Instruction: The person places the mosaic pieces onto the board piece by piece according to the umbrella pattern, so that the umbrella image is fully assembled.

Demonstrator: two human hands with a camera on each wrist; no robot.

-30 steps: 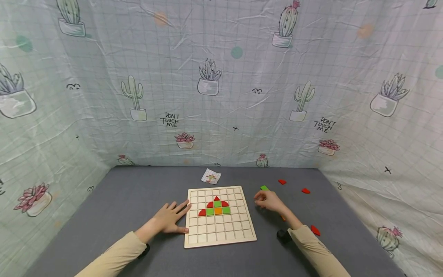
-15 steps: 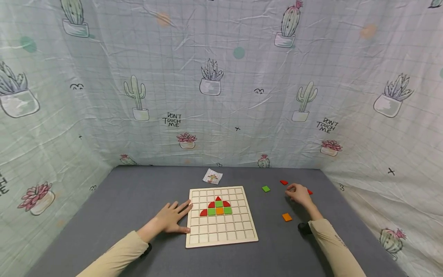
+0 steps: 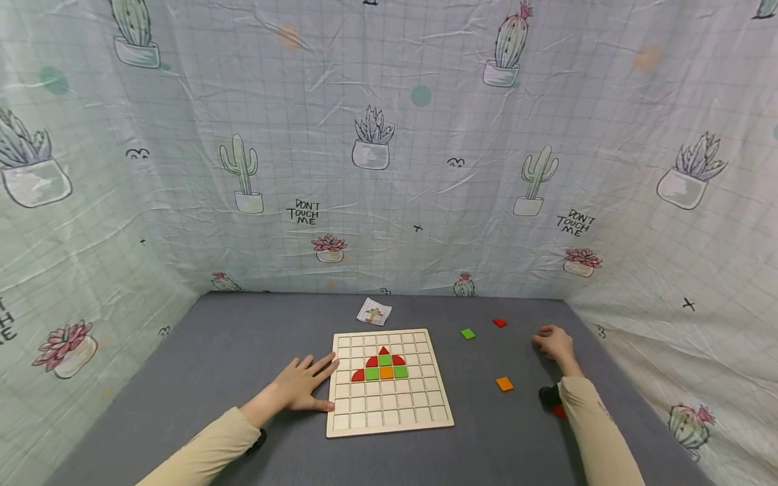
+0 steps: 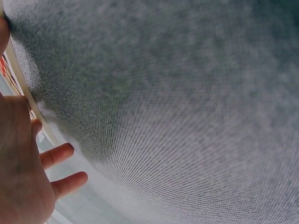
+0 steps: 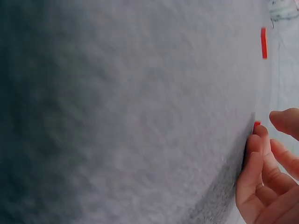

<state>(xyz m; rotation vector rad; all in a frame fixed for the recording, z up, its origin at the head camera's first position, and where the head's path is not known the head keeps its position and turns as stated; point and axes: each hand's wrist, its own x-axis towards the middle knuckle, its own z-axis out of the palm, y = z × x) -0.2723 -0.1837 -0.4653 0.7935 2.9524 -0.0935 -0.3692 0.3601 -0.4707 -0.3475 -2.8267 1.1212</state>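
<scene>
My left hand lies with fingers spread at the left edge of a wooden grid board, its fingertips on the rim. On the board sit a red triangle tile, several rounded red tiles, several green square tiles and an orange square tile. At the table's right side, my right hand has loosely bent fingers low over the surface. In the right wrist view, a red tile peeks out just past a fingertip, while another finger stands apart; the hand hides this tile in the head view.
Loose tiles lie right of the board: a green square, an orange square, a red one, and another red one partly under the right forearm. A small pattern card lies behind the board. Patterned cloth surrounds the table.
My right hand has moved from beside the board rightward across the table to the far red tile, now covering it. My left hand stays at the board's edge.
</scene>
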